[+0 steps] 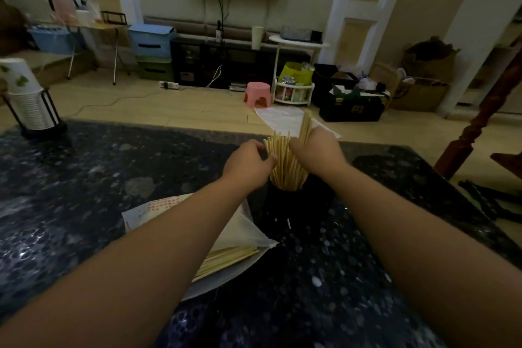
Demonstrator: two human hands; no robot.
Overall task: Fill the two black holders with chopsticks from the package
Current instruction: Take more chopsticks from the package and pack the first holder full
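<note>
Nearest the near edge of the dark speckled table, a clear package lay half under the left forearm, pale chopsticks still inside it with their ends pointing toward the table's right side; a printed paper sheet lay just beyond it; to the right of the package, near the table's middle, stood a black holder, upright and packed with a fanned bundle of chopsticks rising out of its mouth; only this one holder could be made out; the left hand pressed against the left side of the bundle with fingers curled round the outer sticks, grasping them; the right hand met the bundle from the right and gripped a few separate chopsticks that stuck up above its knuckles, tilted away from the person; at the table's far left corner a black wire rack held a leaning stack of paper cups; past the far edge, on the floor, lay a white plastic sheet, and farther off a pink stool stood beside a white round side table.
</note>
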